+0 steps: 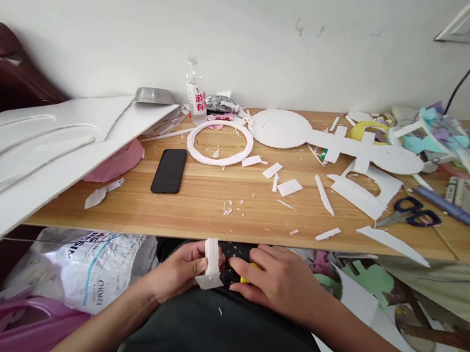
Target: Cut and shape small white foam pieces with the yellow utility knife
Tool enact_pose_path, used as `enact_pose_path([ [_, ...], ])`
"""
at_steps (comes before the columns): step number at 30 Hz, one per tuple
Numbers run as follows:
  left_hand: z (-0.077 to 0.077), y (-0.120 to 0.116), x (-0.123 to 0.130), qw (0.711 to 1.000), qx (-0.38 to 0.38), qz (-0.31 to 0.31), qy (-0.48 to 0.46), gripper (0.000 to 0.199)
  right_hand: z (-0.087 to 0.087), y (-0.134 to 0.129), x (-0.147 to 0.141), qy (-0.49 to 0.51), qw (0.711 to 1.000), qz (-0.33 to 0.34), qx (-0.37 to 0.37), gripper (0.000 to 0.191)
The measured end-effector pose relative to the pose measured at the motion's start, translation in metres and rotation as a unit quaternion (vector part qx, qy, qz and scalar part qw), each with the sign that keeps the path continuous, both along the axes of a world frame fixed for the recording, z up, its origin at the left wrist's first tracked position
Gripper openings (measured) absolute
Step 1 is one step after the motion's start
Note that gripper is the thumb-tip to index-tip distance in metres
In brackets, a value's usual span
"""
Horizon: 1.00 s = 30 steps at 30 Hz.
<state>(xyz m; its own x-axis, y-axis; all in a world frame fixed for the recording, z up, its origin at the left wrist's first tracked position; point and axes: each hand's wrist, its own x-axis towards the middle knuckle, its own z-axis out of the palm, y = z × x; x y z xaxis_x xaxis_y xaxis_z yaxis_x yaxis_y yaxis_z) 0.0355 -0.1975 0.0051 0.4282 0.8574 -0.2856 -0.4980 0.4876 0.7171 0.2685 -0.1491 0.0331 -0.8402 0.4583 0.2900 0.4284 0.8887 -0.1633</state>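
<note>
My left hand (pixel 181 270) is closed on a small white foam piece (pixel 212 258) over my lap, just below the table's front edge. A second flat bit of foam shows under it. Beside it, my right hand (pixel 274 277) wraps round a black and yellow tool (pixel 248 272), whose black end touches or nearly touches the foam. The fingers hide much of the tool, so I cannot make out its kind.
On the wooden table (pixel 192 217) lie a black phone (pixel 169 171), a white ring (pixel 190 147), foam scraps and scissors (pixel 411 213). A bottle (pixel 196 97) stands near the wall. A large white board (pixel 64 141) overhangs the left side.
</note>
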Motion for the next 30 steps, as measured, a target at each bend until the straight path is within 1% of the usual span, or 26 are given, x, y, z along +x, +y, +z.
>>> enact_pose_path([
  [5, -0.001, 0.0, 0.001, 1.0, -0.016, 0.015, -0.009, 0.034, -0.007, 0.004, 0.012, 0.003, 1.0, -0.025, -0.011, 0.03],
  [7, -0.002, 0.0, 0.001, 1.0, -0.01, 0.01, -0.011, 0.033, -0.006, 0.001, 0.009, 0.0, 1.0, -0.022, -0.012, 0.03],
  [12, -0.004, 0.0, -0.001, 1.0, 0.006, 0.0, -0.008, 0.029, 0.002, -0.002, -0.008, 0.0, 1.0, 0.009, -0.001, 0.033],
  [19, -0.004, -0.001, 0.0, 0.999, -0.024, 0.021, -0.013, 0.031, -0.004, 0.002, 0.005, 0.005, 0.999, -0.035, -0.006, 0.028],
  [26, -0.006, -0.003, -0.002, 1.0, -0.007, 0.021, 0.004, 0.031, 0.0, -0.001, -0.01, -0.006, 1.0, -0.011, 0.005, 0.031],
  [30, -0.007, -0.003, -0.003, 1.0, -0.004, 0.009, 0.006, 0.031, -0.003, 0.001, -0.003, -0.012, 1.0, -0.023, -0.003, 0.028],
])
